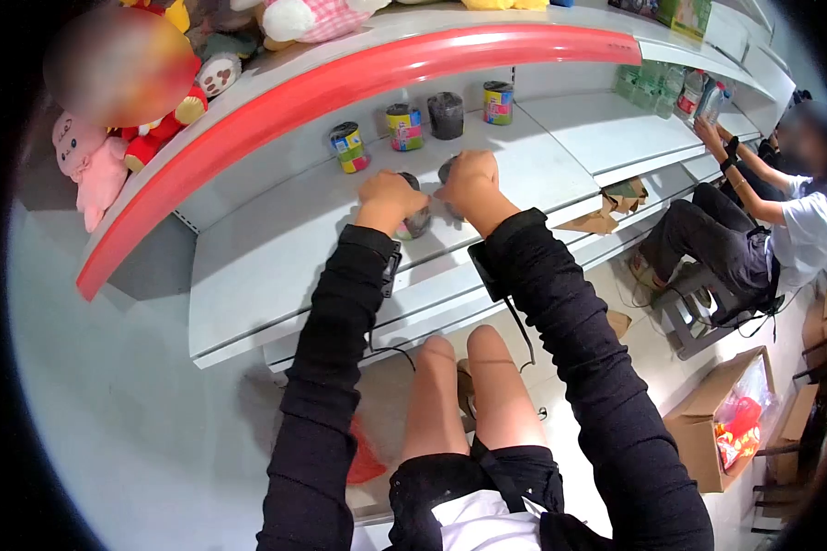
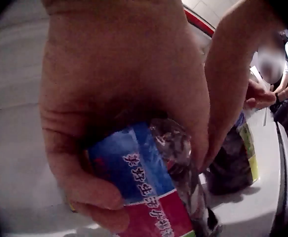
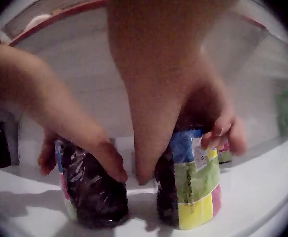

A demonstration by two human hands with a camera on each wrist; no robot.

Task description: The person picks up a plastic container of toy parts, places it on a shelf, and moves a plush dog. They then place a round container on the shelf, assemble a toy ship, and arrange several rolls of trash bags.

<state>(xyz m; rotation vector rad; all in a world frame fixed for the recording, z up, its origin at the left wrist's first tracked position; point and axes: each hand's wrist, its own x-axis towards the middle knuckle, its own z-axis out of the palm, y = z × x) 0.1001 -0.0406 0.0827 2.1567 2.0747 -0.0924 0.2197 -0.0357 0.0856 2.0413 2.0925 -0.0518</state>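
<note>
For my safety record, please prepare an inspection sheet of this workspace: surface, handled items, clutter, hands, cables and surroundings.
Surface: white shelf, plain.
Handled items: left package and right package, both standing on the shelf; four more packages stand behind.
Clutter: crumpled brown paper at right; open cardboard box on the floor.
Hands: left hand grips the left package; right hand grips the right package.
Cables: black cables hang below both wrists.
Surroundings: plush toys on the red-edged shelf above; bottles and a seated person at right.
</note>
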